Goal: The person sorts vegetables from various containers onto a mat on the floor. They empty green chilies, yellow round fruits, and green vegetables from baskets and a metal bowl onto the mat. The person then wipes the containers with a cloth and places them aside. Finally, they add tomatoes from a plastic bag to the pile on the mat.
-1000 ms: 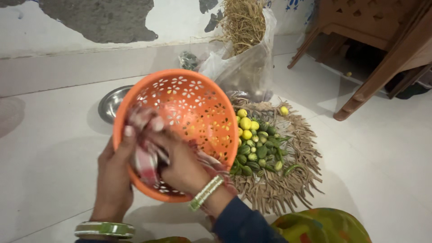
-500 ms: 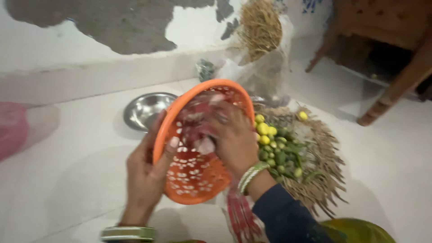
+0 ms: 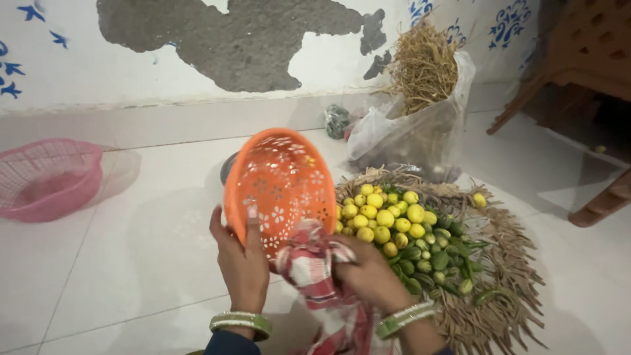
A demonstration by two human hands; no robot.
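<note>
Your left hand point(image 3: 242, 263) grips the orange colander point(image 3: 281, 186) by its lower rim, tilted up on edge above both hands. Your right hand point(image 3: 369, 276) clutches the red checked cloth point(image 3: 315, 273), touching the colander's bottom edge, so the right is closer to the wiping spot.

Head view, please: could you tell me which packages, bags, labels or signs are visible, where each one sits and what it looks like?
Clear plastic bag: on the floor by the wall, behind the woven mat; crumpled, translucent, stuffed with dry straw-coloured stalks.
Small dark bundle: against the wall, left of the bag; seemingly a clear wrap over dark contents, too small to tell.
Labels, signs, screens: none visible; the wall bears only blue painted motifs.
</note>
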